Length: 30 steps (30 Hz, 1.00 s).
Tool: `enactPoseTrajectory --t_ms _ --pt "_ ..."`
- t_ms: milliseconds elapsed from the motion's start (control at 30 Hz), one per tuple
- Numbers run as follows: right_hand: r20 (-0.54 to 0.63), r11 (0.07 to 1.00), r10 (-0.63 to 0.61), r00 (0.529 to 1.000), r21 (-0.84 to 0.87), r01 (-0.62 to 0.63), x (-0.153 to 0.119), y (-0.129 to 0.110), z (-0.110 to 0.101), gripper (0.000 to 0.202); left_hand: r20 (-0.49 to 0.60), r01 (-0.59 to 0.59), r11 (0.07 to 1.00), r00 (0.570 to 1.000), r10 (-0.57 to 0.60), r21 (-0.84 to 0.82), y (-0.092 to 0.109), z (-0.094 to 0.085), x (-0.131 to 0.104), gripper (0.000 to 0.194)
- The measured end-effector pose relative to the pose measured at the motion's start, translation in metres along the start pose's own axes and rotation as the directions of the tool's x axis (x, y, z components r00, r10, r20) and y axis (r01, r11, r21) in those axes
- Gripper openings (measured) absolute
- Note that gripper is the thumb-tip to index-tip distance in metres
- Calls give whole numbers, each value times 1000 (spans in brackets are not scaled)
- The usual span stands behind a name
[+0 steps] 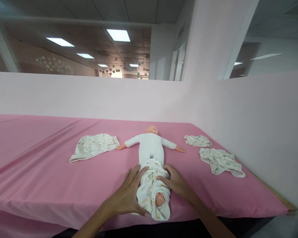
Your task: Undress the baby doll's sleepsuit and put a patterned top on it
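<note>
A baby doll (151,145) with a white cloth body lies on its back, arms stretched out to both sides and head away from me. Patterned white baby trousers (152,180) are bunched around its legs. One bare doll foot (160,199) shows at a trouser opening near the table's front edge. My left hand (129,191) rests against the left side of the trousers, fingers spread and thumb low by the hem. On the other side, my right hand (175,180) grips the trouser fabric between thumb and bent fingers. The doll's other foot is hidden in the cloth.
A pink sheet (52,185) covers the table. Left of the doll lies a patterned baby garment (95,145). To the right are a small folded patterned cloth (198,140) and a crumpled patterned garment (221,161). White walls (89,96) with windows stand behind and at right.
</note>
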State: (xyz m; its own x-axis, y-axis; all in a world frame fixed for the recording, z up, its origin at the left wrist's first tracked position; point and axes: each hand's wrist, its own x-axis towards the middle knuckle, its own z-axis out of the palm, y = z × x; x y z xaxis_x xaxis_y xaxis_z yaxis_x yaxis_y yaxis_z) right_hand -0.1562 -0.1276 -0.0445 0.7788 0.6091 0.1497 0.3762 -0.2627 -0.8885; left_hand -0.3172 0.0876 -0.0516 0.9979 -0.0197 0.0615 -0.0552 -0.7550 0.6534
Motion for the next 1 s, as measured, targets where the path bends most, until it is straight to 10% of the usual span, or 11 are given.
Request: enactPoseTrajectory --t_ms 467,667,1000 --pt "91 1000 19 996 -1 -19 -37 -24 -3 30 -161 32 971 984 -71 -237 18 -3 -7 88" --pt "114 996 19 993 -84 -9 -73 -32 0 92 -234 3 990 972 -36 -139 20 18 -10 115" --pt "41 997 81 996 -13 -80 -58 -28 12 46 -309 84 952 934 -178 -294 27 21 0 76"
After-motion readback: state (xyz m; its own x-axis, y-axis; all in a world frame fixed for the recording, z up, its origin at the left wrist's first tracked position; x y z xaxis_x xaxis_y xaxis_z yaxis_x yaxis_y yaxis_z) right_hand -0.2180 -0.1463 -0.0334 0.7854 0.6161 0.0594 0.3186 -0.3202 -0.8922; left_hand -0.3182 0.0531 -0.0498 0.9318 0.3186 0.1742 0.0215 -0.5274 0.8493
